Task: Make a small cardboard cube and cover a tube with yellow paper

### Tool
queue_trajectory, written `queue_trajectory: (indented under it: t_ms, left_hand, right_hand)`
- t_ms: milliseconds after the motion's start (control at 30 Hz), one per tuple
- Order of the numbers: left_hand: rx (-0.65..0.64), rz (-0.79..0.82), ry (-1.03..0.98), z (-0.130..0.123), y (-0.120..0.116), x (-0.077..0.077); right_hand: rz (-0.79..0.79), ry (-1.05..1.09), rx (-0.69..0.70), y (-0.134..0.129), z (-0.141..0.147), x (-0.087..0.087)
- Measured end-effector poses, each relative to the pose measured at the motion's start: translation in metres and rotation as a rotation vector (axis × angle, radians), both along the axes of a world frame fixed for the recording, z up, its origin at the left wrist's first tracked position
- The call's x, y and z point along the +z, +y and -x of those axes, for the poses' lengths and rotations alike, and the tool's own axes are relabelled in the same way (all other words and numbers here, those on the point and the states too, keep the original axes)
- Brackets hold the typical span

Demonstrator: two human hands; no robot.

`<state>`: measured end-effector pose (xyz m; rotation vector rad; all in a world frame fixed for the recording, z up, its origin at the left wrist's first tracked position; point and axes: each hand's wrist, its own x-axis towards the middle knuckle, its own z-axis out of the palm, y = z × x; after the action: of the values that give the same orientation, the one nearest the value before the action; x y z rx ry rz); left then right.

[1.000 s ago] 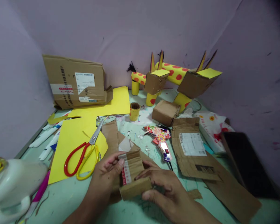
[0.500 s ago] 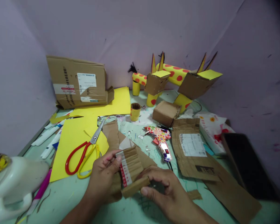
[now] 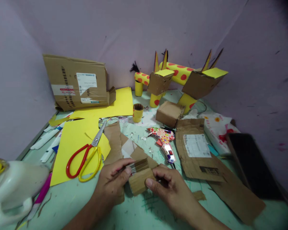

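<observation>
Watching remotely, I see the folded cardboard (image 3: pixel 141 182) between both hands, its crease running crosswise; the left hand (image 3: pixel 113 181) grips its left edge, the right hand (image 3: pixel 171 188) pinches its right end.

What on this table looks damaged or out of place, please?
The white label on the cardboard packaging at the back left looks torn: brown shows through it diagonally. Pale scraps also lie loose beside the floral glue gun, so that spot looks littered. I see no spill.
</observation>
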<state>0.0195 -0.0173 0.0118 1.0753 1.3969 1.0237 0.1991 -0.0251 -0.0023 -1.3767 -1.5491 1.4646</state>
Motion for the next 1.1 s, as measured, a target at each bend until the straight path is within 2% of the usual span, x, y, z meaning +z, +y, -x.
queue_trajectory:
  t_ms: [67,133,200,300,367,500,667,767,933,1100]
  left_hand:
    - [-0.151,-0.151,0.171,0.001,-0.002,-0.002]
    - [-0.251,-0.231,0.277,0.003,-0.003,-0.005]
    - [-0.251,-0.229,0.324,0.003,-0.004,-0.009]
    - [-0.188,-0.162,0.337,0.001,-0.002,-0.011]
    - [-0.203,-0.169,0.375,0.000,-0.001,-0.010]
    - [-0.309,-0.395,0.512,-0.002,-0.001,-0.008]
    - [-0.330,-0.672,0.628,-0.004,-0.013,-0.017]
    - [-0.347,-0.724,0.656,-0.005,-0.020,-0.019]
    - [-0.392,-0.758,0.578,-0.010,-0.024,-0.013]
    - [-0.431,-0.794,0.582,-0.010,-0.029,-0.017]
  right_hand:
    - [0.115,0.102,0.026,0.000,0.001,-0.002]
    - [0.212,0.192,0.043,0.001,0.002,-0.004]
    - [0.240,0.203,0.036,0.002,0.002,-0.005]
    - [0.239,0.112,0.046,0.003,0.000,-0.004]
    - [0.256,0.056,0.058,0.003,-0.001,-0.003]
    - [0.293,0.024,0.048,0.004,-0.003,-0.003]
    - [0.316,0.028,0.006,0.005,-0.003,-0.007]
    - [0.332,0.048,-0.011,0.006,-0.003,-0.009]
    - [0.361,0.111,-0.030,0.008,-0.005,-0.009]
    - [0.288,0.168,-0.052,0.008,-0.005,-0.003]
